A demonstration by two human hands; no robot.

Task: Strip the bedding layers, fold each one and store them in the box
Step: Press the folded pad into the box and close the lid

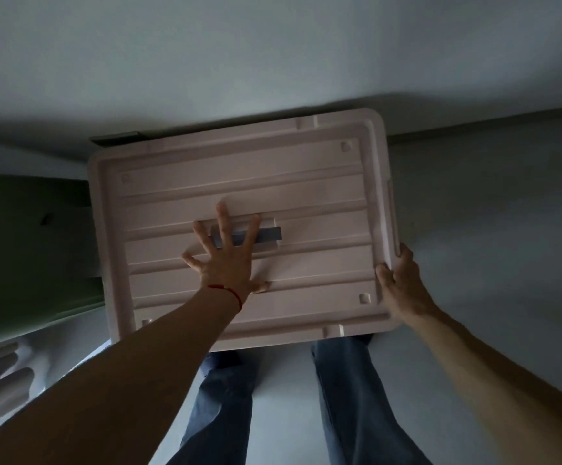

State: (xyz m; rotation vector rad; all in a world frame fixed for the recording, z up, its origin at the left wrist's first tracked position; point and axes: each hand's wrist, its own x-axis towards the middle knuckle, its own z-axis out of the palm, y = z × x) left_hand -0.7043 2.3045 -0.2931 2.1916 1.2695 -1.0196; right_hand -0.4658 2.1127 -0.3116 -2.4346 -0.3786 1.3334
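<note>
A pale pink ribbed plastic lid covers the storage box on the floor against the wall. A grey handle strip sits in a recess at the lid's middle. My left hand lies flat on the lid with fingers spread, partly over the handle strip. My right hand grips the lid's near right corner, fingers curled round its rim. The box's contents are hidden under the lid.
A green surface stands close to the box's left side. Pale rounded shapes lie at the lower left. My legs in blue jeans stand just in front of the box. The grey wall rises behind it.
</note>
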